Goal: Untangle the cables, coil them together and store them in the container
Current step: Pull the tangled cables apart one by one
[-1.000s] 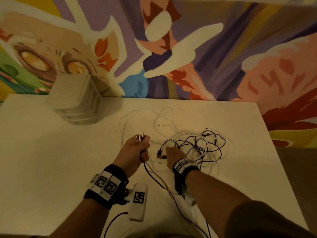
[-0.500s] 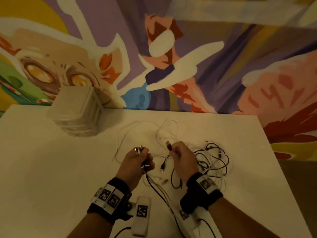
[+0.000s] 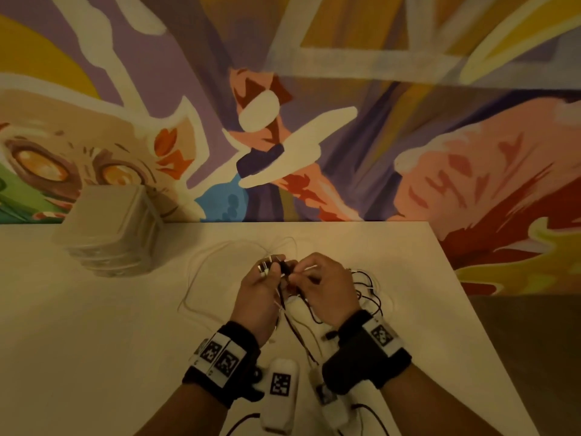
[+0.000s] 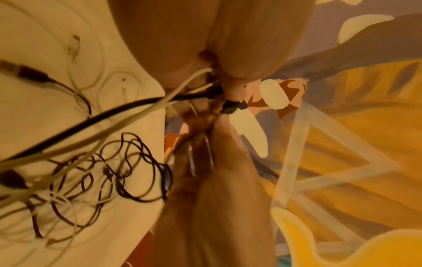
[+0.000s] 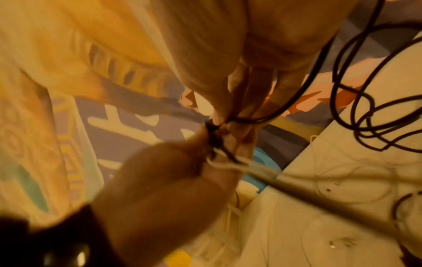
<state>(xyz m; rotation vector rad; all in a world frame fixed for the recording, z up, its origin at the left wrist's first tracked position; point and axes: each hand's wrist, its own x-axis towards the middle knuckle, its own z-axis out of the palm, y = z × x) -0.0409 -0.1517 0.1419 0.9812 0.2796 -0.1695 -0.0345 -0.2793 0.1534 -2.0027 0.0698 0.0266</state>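
Bare white tabletop [image 3: 94, 325] left of left hand [image 3: 261, 294]; tangled black and white cables [image 3: 367, 287] crowd right of right hand [image 3: 327, 287].

cables [image 3: 366, 289] partly behind right hand [image 3: 327, 286], container [image 3: 113, 231] blurred

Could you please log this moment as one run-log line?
left hand: grips cable ends | right hand: pinches black plug | tangle: on table | container: untouched

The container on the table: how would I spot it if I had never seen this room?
Start at the painted wall, then drop to the pale table below it. The container sits at the table's far left edge, against the wall, left of both hands and the cables. It is the only boxy, whitish, lidded thing there; everything else is thin wire.
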